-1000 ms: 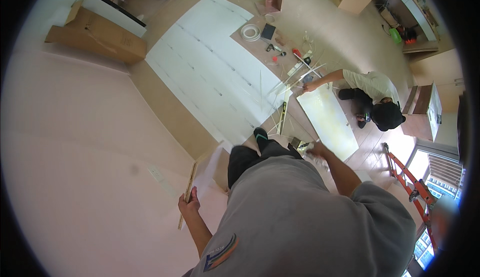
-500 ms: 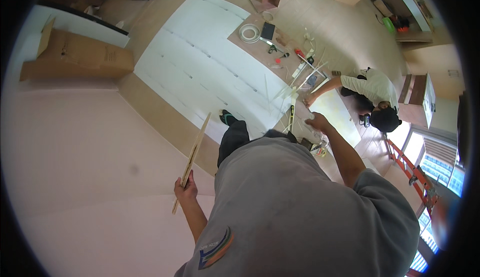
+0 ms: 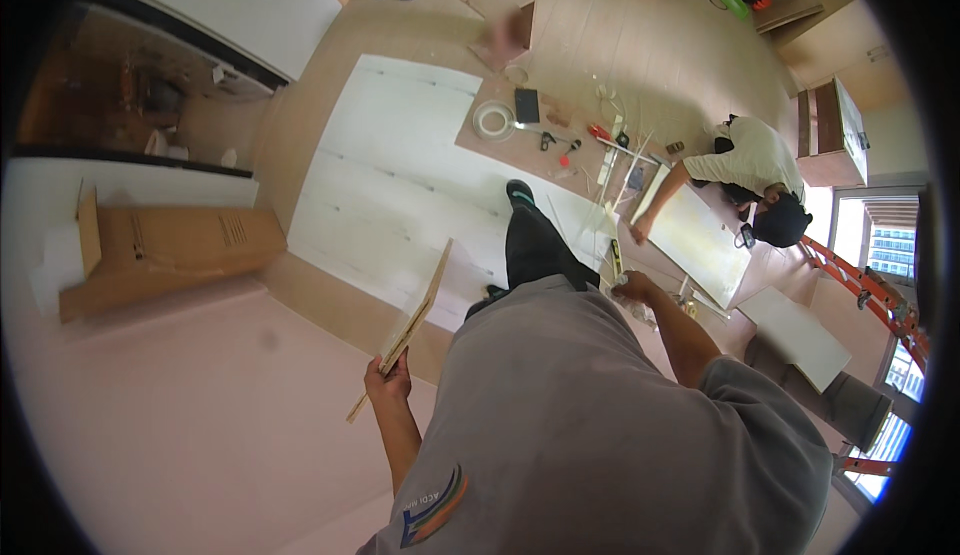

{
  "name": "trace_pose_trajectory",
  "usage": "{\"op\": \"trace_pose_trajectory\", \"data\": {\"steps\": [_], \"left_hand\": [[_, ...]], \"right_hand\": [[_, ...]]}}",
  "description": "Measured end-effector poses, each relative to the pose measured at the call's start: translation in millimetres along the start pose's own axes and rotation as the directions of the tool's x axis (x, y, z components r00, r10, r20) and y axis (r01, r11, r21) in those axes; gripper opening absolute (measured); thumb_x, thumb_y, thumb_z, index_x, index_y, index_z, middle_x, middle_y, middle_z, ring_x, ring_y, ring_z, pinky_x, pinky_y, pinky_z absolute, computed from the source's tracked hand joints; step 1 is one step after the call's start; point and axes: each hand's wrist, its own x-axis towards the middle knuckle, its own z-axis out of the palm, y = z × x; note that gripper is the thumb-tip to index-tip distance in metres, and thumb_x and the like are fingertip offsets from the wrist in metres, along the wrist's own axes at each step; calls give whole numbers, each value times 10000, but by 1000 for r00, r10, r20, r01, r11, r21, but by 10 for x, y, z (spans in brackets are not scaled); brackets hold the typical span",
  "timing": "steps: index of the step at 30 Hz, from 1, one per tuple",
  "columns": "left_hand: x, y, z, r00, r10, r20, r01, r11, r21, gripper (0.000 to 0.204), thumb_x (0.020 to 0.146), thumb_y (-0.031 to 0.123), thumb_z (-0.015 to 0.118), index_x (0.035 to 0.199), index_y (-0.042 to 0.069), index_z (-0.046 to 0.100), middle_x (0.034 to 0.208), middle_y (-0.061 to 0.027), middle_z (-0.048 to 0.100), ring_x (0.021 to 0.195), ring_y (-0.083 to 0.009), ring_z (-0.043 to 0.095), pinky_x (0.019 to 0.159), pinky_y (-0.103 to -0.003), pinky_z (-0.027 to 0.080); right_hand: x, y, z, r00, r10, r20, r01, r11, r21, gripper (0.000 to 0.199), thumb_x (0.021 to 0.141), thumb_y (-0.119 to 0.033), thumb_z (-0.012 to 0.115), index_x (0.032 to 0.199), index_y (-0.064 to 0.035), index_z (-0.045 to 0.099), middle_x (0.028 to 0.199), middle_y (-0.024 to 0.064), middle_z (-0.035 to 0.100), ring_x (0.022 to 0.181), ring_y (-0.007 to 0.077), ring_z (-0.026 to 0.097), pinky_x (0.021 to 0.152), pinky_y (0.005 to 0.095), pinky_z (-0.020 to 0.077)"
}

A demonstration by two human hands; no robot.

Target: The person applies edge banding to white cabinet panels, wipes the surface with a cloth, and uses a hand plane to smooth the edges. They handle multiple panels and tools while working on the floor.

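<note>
I see the L hand point(image 3: 388, 380) clamped on a thin board point(image 3: 421, 313), lower L of ctr; R hand point(image 3: 640, 288), ctr R, curled, can't tell its grip. Co-worker point(image 3: 750, 163) crouches upper R, nr pale panel point(image 3: 700, 245).

From my head, the left fisheye looks steeply down over my grey T-shirt point(image 3: 600, 415), closest to the lens. My left hand point(image 3: 389, 380) and right hand point(image 3: 634, 289) sit farther off, the floor point(image 3: 585, 20) beyond.

You wear dark trousers point(image 3: 540, 255) and a grey shirt point(image 3: 590, 435) with curved emblem point(image 3: 436, 508), short sleeve point(image 3: 765, 417) well behind your right fingers point(image 3: 630, 285).
</note>
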Motion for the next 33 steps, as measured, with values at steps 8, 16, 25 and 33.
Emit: {"op": "trace_pose_trajectory", "data": {"steps": [8,16,25,33], "left_hand": [[564,306,1548,1000,-5,26,0,984,179,394,1008,147,516,1280,-137,508,1287,-312,622,1182,-488,649,989,-575,608],[611,622,3083,992,103,-70,-84,968,237,321,977,136,528,1220,-73,547,1194,-256,670,1037,-445,719,816,-512,674],[1031,786,4605,968,237,-86,-171,869,464,141,911,106,673,1036,58,631,961,-78,716,803,-273,732,604,-395,637],[1424,787,6072,896,444,-13,-289,605,742,91,853,45,723,902,12,654,803,-72,631,617,-232,637,454,-332,500]], "right_hand": [[1100,-930,-800,995,-65,-72,67,997,29,755,732,-522,834,1268,-10,696,1267,222,714,1128,377,704,973,427,565],[2204,-2019,-3030,975,-156,-161,144,986,-83,979,782,-581,792,1493,29,510,1469,290,562,1355,398,567,1150,439,448],[3172,-3167,-5620,854,-220,-472,193,976,-106,816,824,-469,803,1433,25,578,1362,279,652,1267,389,640,1068,442,507],[3754,-4195,-6016,938,-156,-309,85,969,-233,893,825,-494,807,1485,35,522,1444,279,595,1335,384,593,1131,438,463]]}}
